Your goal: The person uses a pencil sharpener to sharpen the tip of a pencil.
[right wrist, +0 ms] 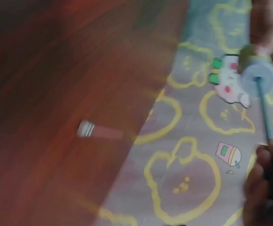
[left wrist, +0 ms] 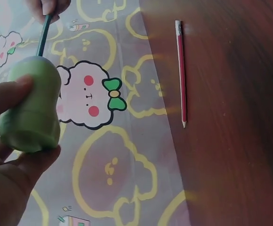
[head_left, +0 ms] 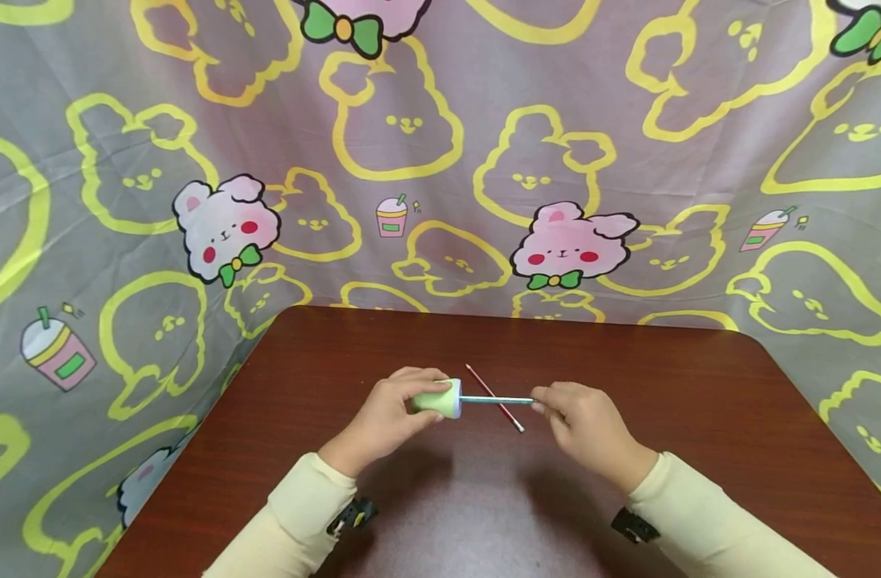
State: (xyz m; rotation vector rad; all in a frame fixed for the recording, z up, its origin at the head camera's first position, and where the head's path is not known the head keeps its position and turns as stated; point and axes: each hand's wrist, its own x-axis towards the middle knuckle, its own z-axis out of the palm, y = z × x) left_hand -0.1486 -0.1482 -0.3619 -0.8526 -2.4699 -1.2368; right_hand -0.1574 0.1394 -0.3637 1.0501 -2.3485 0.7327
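My left hand (head_left: 383, 417) grips a light green pencil sharpener (head_left: 438, 399) with a pale round front face, thumb on one side and fingers on the other. A teal pencil (head_left: 494, 400) runs into the hole in that face, as the right wrist view also shows. At its other end, my right hand (head_left: 588, 421) pinches the teal pencil between thumb and fingers. The pencil's tip is hidden inside the sharpener (left wrist: 35, 103). Both things are held up over the table, the pencil about level in the head view.
A red pencil (head_left: 511, 417) with a white eraser end lies slantwise on the brown wooden table (head_left: 383, 345), behind the teal pencil in the head view. A grey curtain (head_left: 440, 281) with yellow bear outlines and rabbit faces hangs around the table's far and side edges.
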